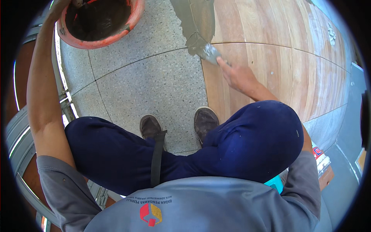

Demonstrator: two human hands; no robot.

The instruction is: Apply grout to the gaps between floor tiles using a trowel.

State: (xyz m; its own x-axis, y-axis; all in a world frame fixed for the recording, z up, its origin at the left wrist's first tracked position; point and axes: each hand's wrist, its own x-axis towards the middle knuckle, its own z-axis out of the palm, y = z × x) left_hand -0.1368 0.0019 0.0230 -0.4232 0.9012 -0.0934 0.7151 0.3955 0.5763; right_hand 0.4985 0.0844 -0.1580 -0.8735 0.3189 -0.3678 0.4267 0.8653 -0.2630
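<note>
My right hand (240, 78) is closed around the handle of a putty knife (210, 53). Its flat grey blade is smeared and touches the lower end of a patch of wet grey mortar (199, 23). This patch lies along the seam between the speckled grey floor tiles (150, 83) and the wood-look tiles (262, 62). At the upper left, my left hand (77, 3) grips the rim of an orange-red bucket (133, 29), partly cut off by the picture's top edge. Dark grey, wet-looking material (98, 23) sits inside the bucket.
My shoes (206, 121) rest on the floor between my bent knees. Metal railings or frames (23, 131) run along the left side. By my right elbow are a printed package (317, 152), a brick-coloured block (326, 178) and a turquoise object (275, 183).
</note>
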